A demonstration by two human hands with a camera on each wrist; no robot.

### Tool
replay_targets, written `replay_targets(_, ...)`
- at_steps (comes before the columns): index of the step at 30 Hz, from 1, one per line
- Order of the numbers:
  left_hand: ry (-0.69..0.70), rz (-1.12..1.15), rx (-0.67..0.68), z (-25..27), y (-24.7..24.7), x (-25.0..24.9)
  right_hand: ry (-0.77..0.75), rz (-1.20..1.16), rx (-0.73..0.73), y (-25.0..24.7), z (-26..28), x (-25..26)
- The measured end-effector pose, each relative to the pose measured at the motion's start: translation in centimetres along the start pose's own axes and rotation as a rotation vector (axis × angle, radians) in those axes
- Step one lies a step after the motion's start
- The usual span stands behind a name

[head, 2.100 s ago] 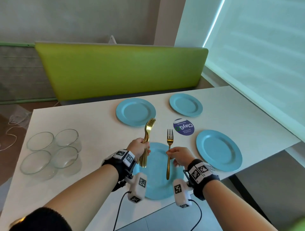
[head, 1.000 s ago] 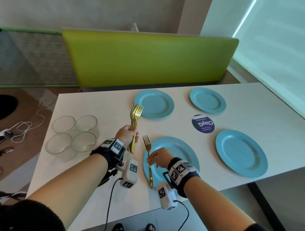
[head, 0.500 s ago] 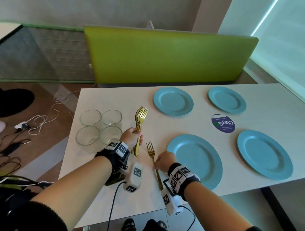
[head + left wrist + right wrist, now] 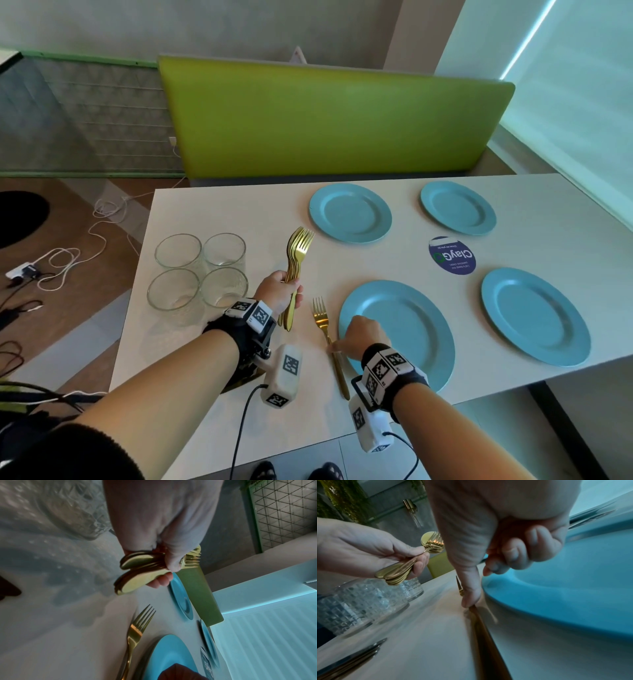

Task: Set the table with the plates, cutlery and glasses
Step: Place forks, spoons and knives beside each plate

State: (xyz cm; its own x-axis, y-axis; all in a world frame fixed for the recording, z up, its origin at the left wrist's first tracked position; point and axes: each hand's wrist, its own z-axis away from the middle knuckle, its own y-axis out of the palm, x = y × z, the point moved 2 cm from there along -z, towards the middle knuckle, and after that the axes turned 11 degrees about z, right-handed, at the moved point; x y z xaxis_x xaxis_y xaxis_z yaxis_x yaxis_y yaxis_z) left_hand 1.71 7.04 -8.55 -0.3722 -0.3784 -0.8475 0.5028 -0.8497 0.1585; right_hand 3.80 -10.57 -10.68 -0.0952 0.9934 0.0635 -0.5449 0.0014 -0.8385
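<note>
1. The left hand is closed round a bundle of gold cutlery, held above the table with the fork tines pointing away from the person; the handle ends stick out below the fist.
2. In the left wrist view the fingers wrap under the stacked handles and the thumb lies across them.
3. The right hand is low on the table, just right of the left hand. Its thumb tip presses on the handle of a single gold fork, while the other fingers are curled in above the plate rim and grip nothing.
4. That fork lies flat on the table, between the two hands, tines away from the person, just beside the left edge of the nearest blue plate.
5. Three more blue plates lie beyond and to the right of the right hand: one far ahead, one far right, one near right.
6. A round purple sticker sits among the plates.
7. Four clear glasses stand clustered just left of the left hand.
8. More cutlery lies on the table near the person, seen blurred in the right wrist view.
</note>
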Motion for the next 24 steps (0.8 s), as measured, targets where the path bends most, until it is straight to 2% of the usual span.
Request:
replay_targets(17,-0.021,-0.009,0.026,0.1,1.4,0.7,-0.015,-0.049,-0.006,0.0,0.3,-0.9)
replay_targets(22,-0.025,-0.003,0.037,0.2,1.8,0.5,-0.069,-0.197,0.024,-1.7,0.6,-1.2)
replay_targets(24,-0.026,-0.005,0.058,0.4,2.2,0.1,-0.090,-0.258,-0.010,-3.2,0.6,-1.1)
